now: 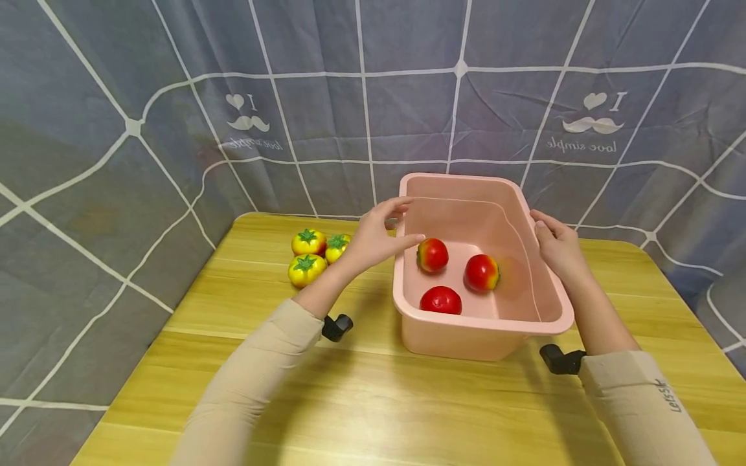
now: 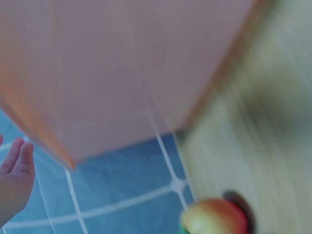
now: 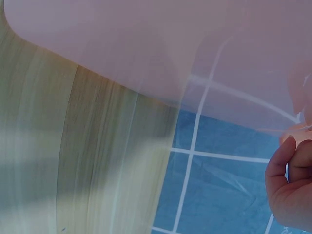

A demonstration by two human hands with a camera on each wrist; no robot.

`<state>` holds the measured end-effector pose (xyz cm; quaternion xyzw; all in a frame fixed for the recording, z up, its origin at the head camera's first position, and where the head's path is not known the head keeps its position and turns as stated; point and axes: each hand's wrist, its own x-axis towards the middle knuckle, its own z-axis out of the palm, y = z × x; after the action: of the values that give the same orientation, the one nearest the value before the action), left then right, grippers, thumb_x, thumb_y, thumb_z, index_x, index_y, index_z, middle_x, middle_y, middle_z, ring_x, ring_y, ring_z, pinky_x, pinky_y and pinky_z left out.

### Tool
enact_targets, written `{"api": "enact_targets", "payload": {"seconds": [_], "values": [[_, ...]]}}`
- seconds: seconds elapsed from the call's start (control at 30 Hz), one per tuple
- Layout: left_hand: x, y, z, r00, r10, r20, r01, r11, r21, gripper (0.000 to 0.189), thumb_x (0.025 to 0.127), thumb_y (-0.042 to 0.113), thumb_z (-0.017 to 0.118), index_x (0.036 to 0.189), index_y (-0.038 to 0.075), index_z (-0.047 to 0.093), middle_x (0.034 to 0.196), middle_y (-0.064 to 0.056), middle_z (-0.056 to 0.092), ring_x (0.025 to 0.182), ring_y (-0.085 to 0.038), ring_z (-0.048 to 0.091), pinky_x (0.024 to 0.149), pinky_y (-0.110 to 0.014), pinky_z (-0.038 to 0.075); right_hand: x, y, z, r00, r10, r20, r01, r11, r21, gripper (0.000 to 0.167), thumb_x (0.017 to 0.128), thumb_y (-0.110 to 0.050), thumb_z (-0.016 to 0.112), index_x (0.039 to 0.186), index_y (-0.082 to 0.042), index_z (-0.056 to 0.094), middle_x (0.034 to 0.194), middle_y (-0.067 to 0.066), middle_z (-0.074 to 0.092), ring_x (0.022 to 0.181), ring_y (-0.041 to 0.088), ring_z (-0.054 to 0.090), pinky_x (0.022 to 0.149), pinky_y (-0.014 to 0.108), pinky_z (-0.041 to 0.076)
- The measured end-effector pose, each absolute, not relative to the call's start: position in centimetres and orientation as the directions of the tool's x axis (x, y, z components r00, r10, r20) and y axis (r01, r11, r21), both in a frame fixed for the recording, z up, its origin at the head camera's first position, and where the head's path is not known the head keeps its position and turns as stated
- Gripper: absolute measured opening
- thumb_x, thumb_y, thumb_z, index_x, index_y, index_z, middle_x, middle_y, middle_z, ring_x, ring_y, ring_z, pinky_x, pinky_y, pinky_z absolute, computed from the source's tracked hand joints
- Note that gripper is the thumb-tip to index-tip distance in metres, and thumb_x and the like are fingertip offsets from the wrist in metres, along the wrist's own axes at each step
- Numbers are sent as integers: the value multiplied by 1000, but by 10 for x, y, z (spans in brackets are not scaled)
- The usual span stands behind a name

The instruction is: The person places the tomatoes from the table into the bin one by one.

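Only the head view shows inside the pale pink, rectangular plastic tub (image 1: 454, 340), near the back edge of the yellow wooden bench (image 1: 373, 408); both wrist views show its outer walls. The right hand (image 1: 561, 251) grips the right rim. The left hand (image 1: 375, 238), thumb and fingers spread, is at the left rim, perhaps touching. Three round, mostly red fruits (image 1: 432, 255) lie inside; three round yellow fruits with green leafy caps (image 1: 307, 270) sit near the bench's back left corner.
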<state>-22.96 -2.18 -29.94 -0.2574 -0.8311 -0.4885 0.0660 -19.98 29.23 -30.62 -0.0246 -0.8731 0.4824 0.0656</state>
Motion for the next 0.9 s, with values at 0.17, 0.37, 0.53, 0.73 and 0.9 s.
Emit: {"api": "enact_targets", "payload": {"seconds": [0.17,0.37,0.53,0.73,0.9], "values": [[-232,-54,-315,-882,310,355,460,404,790,60,79,23,76,131,10,51,124,-9,56,112,-22,53,92,-37,45,-200,293,-307,-991,106,86,-16,537,-844,52,101,-32,29,144,-4,31,141,22,37,122,35,43,73,4,40],[-231,-97,-330,-919,235,316,389,417,821,59,80,23,75,132,10,50,127,-11,53,117,-24,49,94,-44,43,-200,293,-307,-991,102,85,-17,540,-842,52,101,-33,28,144,-4,31,142,22,37,121,37,42,73,4,40],[-230,-136,-341,-942,168,289,334,452,827,59,80,22,74,132,9,49,128,-14,52,119,-29,47,97,-47,40,-202,292,-307,-991,99,89,-19,559,-829,52,101,-33,28,144,-4,31,143,21,36,123,38,41,89,18,44],[-229,-171,-358,-961,103,255,274,457,846,59,82,19,72,133,3,47,131,-20,50,121,-35,45,96,-51,38,-202,291,-306,-990,107,96,-20,560,-828,52,101,-33,29,144,-5,33,142,21,37,122,34,43,82,11,42],[-226,-184,-375,-976,81,200,214,482,849,62,82,18,73,133,-1,44,132,-23,47,121,-37,44,97,-52,38,-202,293,-307,-988,112,107,-27,555,-831,51,101,-32,30,143,-4,34,140,23,39,117,25,48,72,3,39]]}}
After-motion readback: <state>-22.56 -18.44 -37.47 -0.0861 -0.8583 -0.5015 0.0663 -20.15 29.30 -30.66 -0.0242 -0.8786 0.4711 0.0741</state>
